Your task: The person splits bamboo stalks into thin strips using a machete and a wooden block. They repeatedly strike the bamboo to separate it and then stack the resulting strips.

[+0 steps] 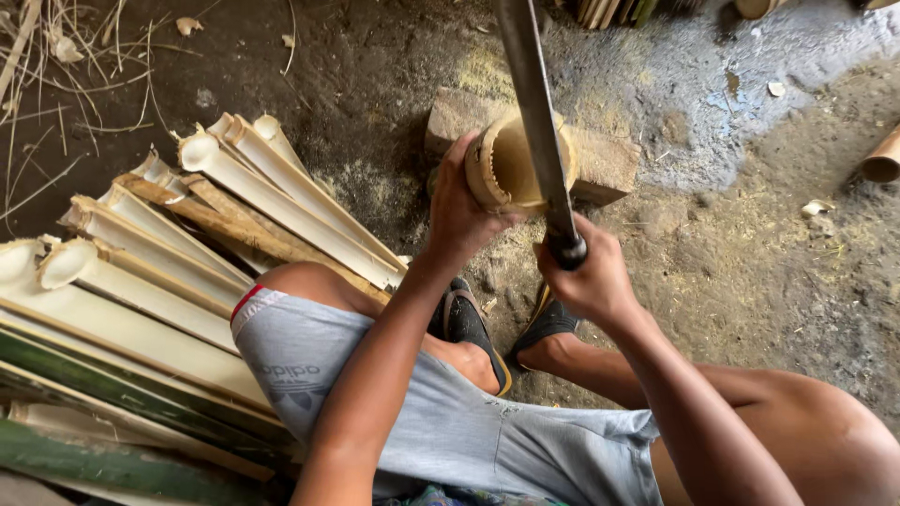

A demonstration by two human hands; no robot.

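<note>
The person sits low over a dirt floor [750, 262], knees apart, feet in dark sandals [469, 328]. The left hand [459, 211] is wrapped around the side of a short, hollow bamboo section [506, 169], holding it upright with its open end facing up. The section stands on a rough stone block [609, 164] set in the ground. The right hand [591, 281] is clenched around the dark handle of a long machete [539, 122], whose blade runs up and away from the grip and crosses over the rim of the bamboo; whether the edge touches the rim cannot be told. To the person's left, just beside the thigh in grey shorts [450, 422], lies a pile of split bamboo halves [187, 234], pale inside, some green outside. Another bamboo piece [883, 159] lies at the right edge.
</note>
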